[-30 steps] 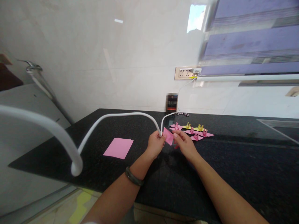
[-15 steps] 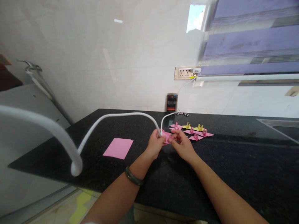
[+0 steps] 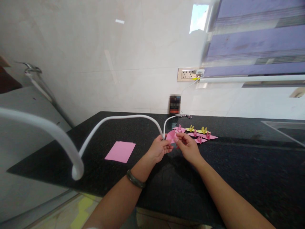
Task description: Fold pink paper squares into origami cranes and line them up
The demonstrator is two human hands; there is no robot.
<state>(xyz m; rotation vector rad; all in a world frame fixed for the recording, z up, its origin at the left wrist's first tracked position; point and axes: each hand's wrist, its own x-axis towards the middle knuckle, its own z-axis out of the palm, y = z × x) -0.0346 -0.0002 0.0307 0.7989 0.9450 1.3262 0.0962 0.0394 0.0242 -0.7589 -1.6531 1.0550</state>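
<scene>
Above the black counter (image 3: 238,165), both my hands pinch a small pink paper piece (image 3: 171,136), partly folded. My left hand (image 3: 158,149) grips its left lower edge with closed fingers; a dark bangle sits on that wrist. My right hand (image 3: 188,147) pinches the paper's right side between thumb and fingers. Just beyond the hands, several folded paper cranes (image 3: 196,133), pink and yellow, lie in a cluster on the counter.
A stack of flat pink paper squares (image 3: 120,151) lies left of my hands. A white cable (image 3: 114,119) arcs across the counter from the near left. A dark device (image 3: 175,104) leans against the wall under a socket strip (image 3: 188,74). A sink edge (image 3: 283,127) shows far right.
The pink paper was turned and refolded between my fingers; it now stands up a little higher. Both hands stayed in the same spot over the counter.
</scene>
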